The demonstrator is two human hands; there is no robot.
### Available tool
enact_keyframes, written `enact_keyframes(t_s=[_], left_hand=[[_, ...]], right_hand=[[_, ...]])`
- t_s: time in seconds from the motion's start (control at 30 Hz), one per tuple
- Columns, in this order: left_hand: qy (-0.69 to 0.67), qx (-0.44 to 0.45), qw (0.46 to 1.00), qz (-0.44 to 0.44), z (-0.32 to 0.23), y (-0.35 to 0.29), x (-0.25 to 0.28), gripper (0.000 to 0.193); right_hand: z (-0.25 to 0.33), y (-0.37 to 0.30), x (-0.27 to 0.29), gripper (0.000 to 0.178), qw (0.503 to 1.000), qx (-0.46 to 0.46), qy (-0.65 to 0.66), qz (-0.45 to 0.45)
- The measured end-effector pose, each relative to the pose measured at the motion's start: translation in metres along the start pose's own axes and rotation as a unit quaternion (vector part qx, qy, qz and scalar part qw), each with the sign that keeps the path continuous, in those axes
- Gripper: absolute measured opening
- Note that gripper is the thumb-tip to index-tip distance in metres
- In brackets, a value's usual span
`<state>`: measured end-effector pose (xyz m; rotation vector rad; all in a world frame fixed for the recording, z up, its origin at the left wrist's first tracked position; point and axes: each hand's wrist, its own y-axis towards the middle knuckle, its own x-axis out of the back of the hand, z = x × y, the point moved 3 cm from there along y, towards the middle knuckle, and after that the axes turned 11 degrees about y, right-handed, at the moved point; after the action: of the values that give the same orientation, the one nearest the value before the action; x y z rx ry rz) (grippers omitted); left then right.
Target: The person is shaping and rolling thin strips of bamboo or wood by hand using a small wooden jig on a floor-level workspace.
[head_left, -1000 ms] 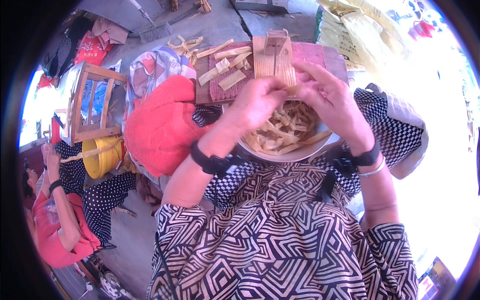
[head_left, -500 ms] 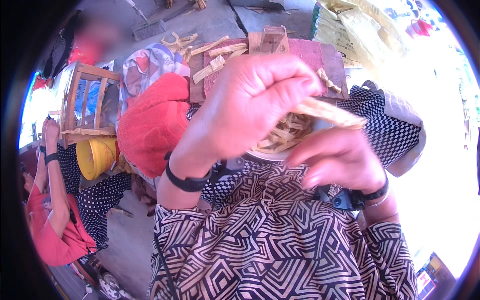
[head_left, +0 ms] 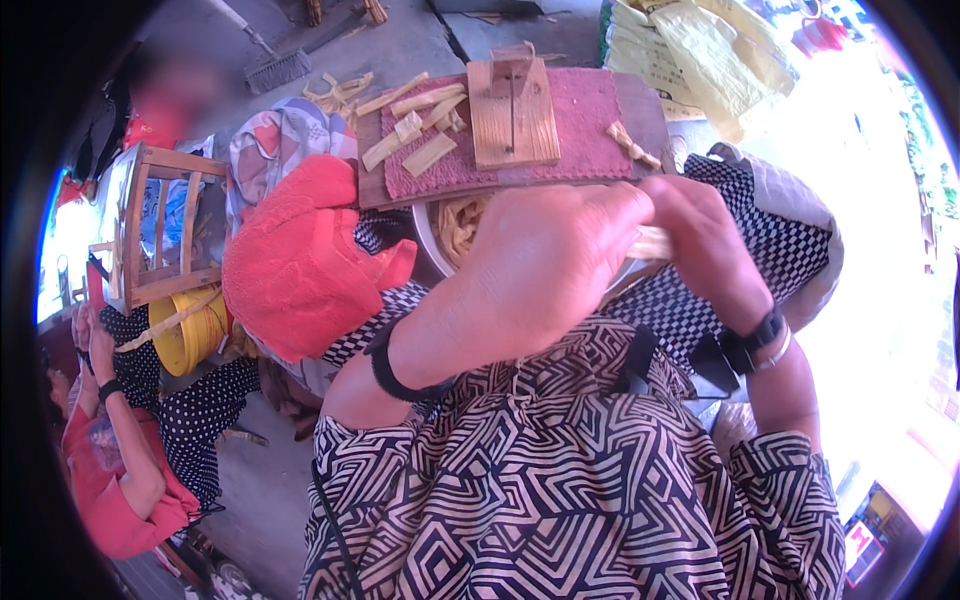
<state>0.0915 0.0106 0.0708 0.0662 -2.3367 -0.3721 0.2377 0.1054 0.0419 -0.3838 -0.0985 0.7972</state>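
Note:
Both my hands meet above a pale metal basin (head_left: 432,245) in my lap. A flat, pale yellow fibrous strip (head_left: 652,243) shows between them. My left hand (head_left: 545,262) is closed on the strip, its back toward me, fingertips mostly hidden. Touching it, my right hand (head_left: 705,235) is closed at the strip's other side. More yellow strips (head_left: 462,228) lie in the basin, partly covered by my left hand. Just beyond is a board (head_left: 655,115) with a pink cloth (head_left: 590,110), a wooden block (head_left: 490,130) bearing a thin metal rod, several cut strips (head_left: 430,153) and a knotted strip (head_left: 632,147).
A red towel (head_left: 290,260) covers something at my left. Beyond it are a wooden chair (head_left: 142,225), a yellow bucket (head_left: 185,340) and a co-worker (head_left: 130,450) holding a long strip (head_left: 165,328). A broom (head_left: 278,72) and yellow sack (head_left: 720,65) lie farther off.
My hands have come together, the right moving up to the left. My left hand has lowered, uncovering the wooden block. The strip's long free end no longer shows.

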Motion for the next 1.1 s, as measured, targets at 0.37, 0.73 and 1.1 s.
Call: enact_keyframes(t_s=[0.37, 0.73, 1.1], left_hand=[[-0.553, 0.228, 0.801, 0.028, 0.032, -0.003, -0.042, 0.018], [-0.519, 0.338, 0.782, 0.069, 0.079, -0.032, -0.068, 0.016], [-0.429, 0.276, 0.849, 0.135, 0.069, -0.044, -0.043, 0.022]], right_hand=[[0.016, -0.004, -0.031, 0.016, 0.980, 0.156, 0.124, 0.000], [-0.030, 0.038, -0.026, 0.010, 0.911, 0.250, -0.295, -0.145], [0.007, 0.029, -0.017, 0.034, 0.800, 0.463, -0.376, -0.068]])
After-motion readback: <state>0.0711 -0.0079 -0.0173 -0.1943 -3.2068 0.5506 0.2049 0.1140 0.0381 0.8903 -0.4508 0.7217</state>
